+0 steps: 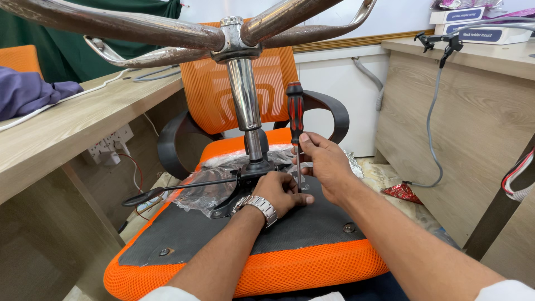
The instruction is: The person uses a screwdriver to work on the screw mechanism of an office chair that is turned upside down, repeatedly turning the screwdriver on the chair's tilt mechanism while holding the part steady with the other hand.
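orange mesh chair upturned, flat black underside facing up. left hand clenched on the black mechanism plate beside the chrome column. right hand grips upright red-black screwdriver, tip on underside.

Both forearms reach forward from the bottom edge of the view, bare below white sleeves, and converge toward the middle. The left hand lies low with palm down and fingers curled under into a loose fist, knuckles forward, a metal watch band around its wrist. The right hand sits just beside and slightly above it, wrist bent a little inward, thumb and fingertips pinched together around a thin upright shaft, the back of the hand turned toward the camera.
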